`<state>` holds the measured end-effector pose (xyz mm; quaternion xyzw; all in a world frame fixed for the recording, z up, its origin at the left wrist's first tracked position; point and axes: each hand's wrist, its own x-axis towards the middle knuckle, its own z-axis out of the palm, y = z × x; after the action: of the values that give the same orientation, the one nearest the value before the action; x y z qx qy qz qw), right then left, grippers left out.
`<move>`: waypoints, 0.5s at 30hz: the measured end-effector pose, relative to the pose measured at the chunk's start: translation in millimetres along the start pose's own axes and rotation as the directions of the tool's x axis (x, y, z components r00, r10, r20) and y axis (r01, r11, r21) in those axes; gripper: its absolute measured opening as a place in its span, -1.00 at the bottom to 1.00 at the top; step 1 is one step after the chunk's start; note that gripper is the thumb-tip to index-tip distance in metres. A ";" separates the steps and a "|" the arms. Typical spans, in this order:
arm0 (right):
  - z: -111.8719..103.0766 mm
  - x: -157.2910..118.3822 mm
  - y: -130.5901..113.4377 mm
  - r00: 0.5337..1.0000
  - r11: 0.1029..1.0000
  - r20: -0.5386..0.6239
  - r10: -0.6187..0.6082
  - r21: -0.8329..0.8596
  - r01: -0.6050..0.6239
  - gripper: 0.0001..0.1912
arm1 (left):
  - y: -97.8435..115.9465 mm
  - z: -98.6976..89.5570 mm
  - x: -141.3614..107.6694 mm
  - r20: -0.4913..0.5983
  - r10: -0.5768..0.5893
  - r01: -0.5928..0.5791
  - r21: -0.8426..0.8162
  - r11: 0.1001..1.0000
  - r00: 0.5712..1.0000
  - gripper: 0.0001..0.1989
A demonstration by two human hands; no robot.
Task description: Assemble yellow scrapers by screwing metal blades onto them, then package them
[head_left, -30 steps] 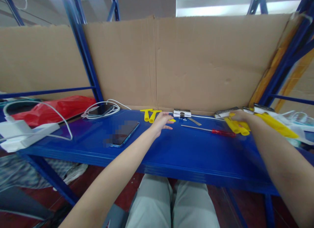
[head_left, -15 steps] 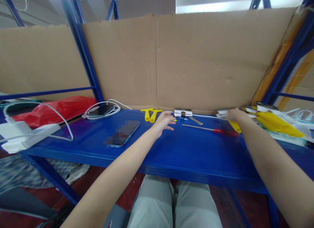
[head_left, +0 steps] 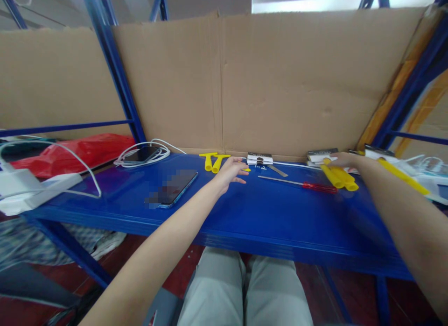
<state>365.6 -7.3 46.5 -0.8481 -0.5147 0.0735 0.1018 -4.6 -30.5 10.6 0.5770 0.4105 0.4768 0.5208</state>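
Observation:
My left hand (head_left: 229,174) is over the middle of the blue tabletop, fingers apart and holding nothing. A small yellow piece (head_left: 247,170) shows by its fingertips. Just left of it lie two yellow T-shaped handles (head_left: 216,163). At the right, my right hand (head_left: 345,160) has its fingers stretched out over the upper ends of a pair of yellow tube-like handles (head_left: 338,179); whether it touches them is hard to see. A red-handled screwdriver (head_left: 318,187) lies between my hands. Behind it are a flat metal strip (head_left: 278,171) and a small black-and-white block (head_left: 259,159).
A phone (head_left: 177,188) lies left of my left arm. Further left are a coiled white cable (head_left: 164,151), a red bag (head_left: 80,151) and a white power strip (head_left: 45,193). A cardboard panel (head_left: 273,83) closes the back. Another yellow piece (head_left: 402,176) lies far right.
My right hand and forearm have shifted right, and two yellow handles now show where they were mostly covered. My left hand has hardly moved.

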 end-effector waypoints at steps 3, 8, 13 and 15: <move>-2.9 -7.2 -0.6 0.999 1.000 0.053 0.000 0.006 -0.001 -0.44 | -2.5 -1.3 1.2 0.003 0.017 -0.017 0.003 1.000 1.000 -0.67; 5.6 0.9 1.1 0.997 0.995 0.053 -0.059 -0.078 0.063 -0.50 | -1.5 -1.2 1.0 -0.006 -0.003 0.003 -0.016 1.000 1.000 -0.67; 20.0 19.5 4.5 0.986 0.968 -0.062 -0.157 -0.209 0.141 -0.66 | -1.4 -1.5 1.5 -0.012 -0.010 0.010 -0.025 1.000 1.000 -0.67; 24.9 26.0 6.5 0.977 0.962 -0.094 -0.191 -0.218 0.167 -0.67 | -2.0 -1.8 1.9 -0.014 -0.005 0.005 -0.025 1.000 1.000 -0.67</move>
<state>377.4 15.3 20.2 -0.8070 -0.5874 -0.0390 0.0477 -6.0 -28.0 8.8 0.5662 0.4097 0.4845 0.5261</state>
